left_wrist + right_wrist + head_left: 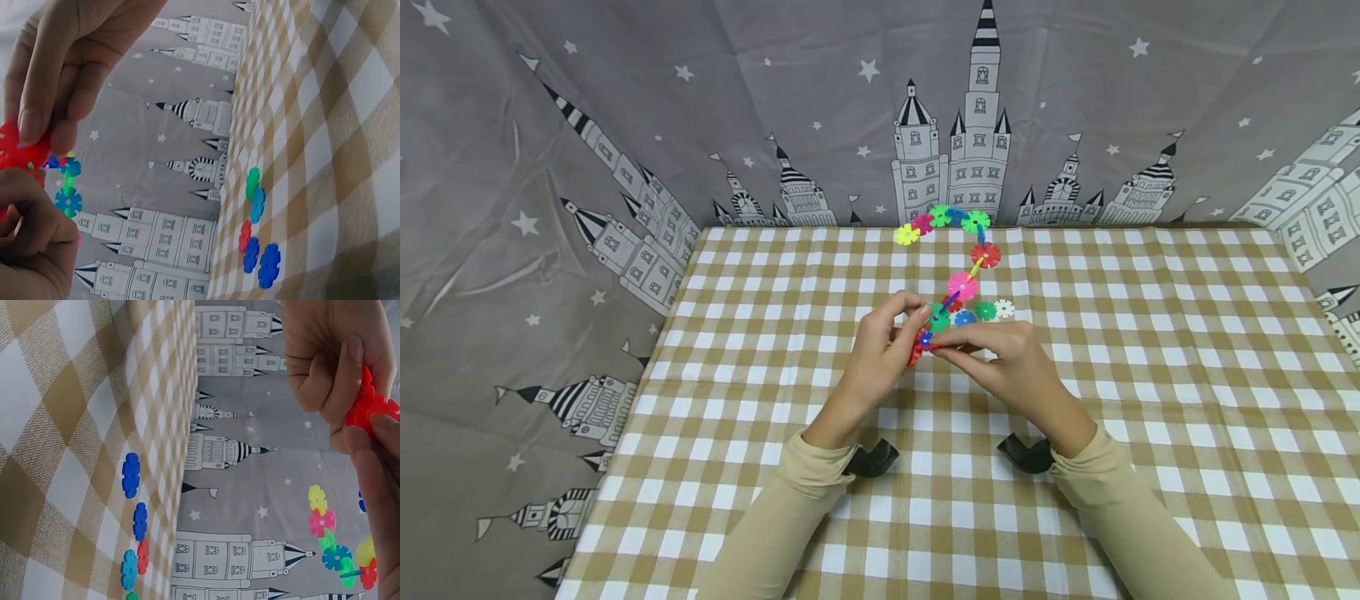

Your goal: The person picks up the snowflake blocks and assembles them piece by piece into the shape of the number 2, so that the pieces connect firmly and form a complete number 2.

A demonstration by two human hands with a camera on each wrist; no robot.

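Observation:
Both hands meet over the middle of the table around a cluster of red notched flower discs point(375, 419), part of a chain of interlocking flower discs point(963, 286). My left hand point(880, 342) pinches the red discs from the left, thumb against them. From the right, my right hand point(1011, 354) pinches the same cluster between thumb and fingers. A small dark blue disc point(926, 340) shows between the fingertips. Raised away from the hands, the chain curves through pink, red, green and blue discs to a yellow disc point(907, 234) at its end. Fingers partly hide the red discs.
Loose flower discs lie on the checked tablecloth point(760, 350) beyond the hands: a green disc point(986, 311), a white disc point(1004, 308), a light blue disc point(257, 205), a red disc point(245, 236) and two dark blue ones point(269, 265). A grey castle-print backdrop point(820, 83) stands behind.

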